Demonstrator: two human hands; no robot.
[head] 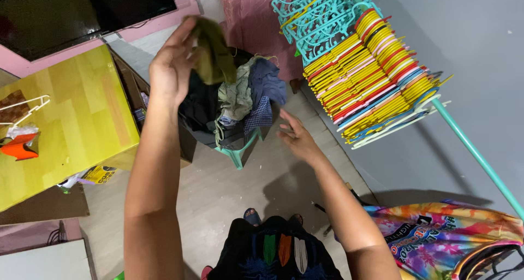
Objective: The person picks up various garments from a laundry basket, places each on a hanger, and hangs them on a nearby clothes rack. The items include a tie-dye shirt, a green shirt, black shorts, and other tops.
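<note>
A: Olive cloth (212, 53), far centre, pinched in left hand (173, 67) above laundry pile (240, 102) on teal stool (238, 152). Right hand (296, 138)?
B: Fingers spread, holding nothing, near pile. Risk: loose pinch, cloth likely slipping onto floor (229, 192).

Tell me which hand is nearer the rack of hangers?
The right hand. It hangs open, low and just left of the hangers, not touching them. The left hand is farther left, raised, gripping an olive cloth above the laundry pile.
</note>
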